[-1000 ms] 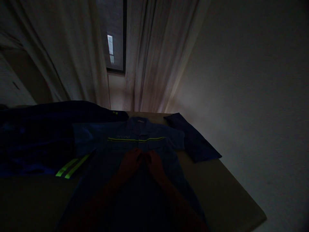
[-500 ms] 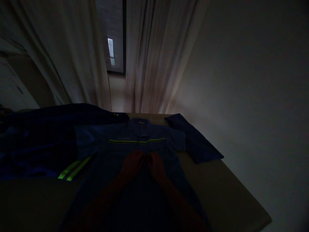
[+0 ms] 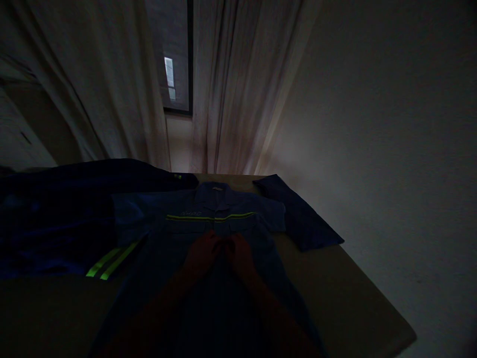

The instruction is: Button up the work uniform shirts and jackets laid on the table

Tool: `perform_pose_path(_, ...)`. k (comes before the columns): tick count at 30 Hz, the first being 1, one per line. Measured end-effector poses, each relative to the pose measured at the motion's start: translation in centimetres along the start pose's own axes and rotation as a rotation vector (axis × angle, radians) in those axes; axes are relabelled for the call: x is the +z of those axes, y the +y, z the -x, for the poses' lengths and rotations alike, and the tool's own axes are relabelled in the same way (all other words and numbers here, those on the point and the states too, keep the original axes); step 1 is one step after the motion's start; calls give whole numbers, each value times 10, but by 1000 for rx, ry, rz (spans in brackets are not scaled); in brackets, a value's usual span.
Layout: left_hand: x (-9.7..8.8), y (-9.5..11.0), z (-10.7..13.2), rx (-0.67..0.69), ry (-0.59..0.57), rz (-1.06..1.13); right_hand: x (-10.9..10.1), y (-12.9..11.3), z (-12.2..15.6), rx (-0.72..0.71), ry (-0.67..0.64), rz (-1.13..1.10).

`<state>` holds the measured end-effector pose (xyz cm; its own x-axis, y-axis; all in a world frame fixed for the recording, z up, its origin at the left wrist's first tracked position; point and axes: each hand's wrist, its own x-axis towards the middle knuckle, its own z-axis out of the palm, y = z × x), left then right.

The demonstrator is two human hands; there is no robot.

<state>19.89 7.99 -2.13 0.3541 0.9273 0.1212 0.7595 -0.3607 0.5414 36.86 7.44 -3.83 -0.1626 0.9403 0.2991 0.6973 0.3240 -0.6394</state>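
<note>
A dark blue work jacket (image 3: 208, 223) with a yellow-green reflective stripe across the chest lies spread flat on a table (image 3: 354, 308), collar at the far side. My left hand (image 3: 201, 253) and my right hand (image 3: 240, 253) rest close together on the jacket's front, just below the chest stripe, fingertips meeting at the middle seam. Both look pinched on the fabric there, but the room is very dark and the fingers are hard to make out. The jacket's right sleeve (image 3: 298, 214) lies stretched out toward the wall.
A heap of more dark blue clothing (image 3: 55, 214) with reflective stripes (image 3: 110, 261) lies on the left of the table. Pale curtains (image 3: 231, 84) and a window (image 3: 173, 54) stand behind. A bare wall (image 3: 391, 149) runs along the table's right edge.
Both hands stay at the jacket's middle seam, with almost no motion. The view shifts slightly.
</note>
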Motion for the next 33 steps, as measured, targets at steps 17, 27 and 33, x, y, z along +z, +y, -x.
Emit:
perform_pose_path(17, 10, -16, -4, -28, 143, 341, 0, -7, -2, 54, 19, -54)
perform_pose_path(27, 17, -13, -1, -67, 145, 218, 2, -14, -3, 155, 40, 53)
perform_pose_path(33, 16, -15, -1, -38, 162, 239, 3, -14, -4, 153, 70, 2)
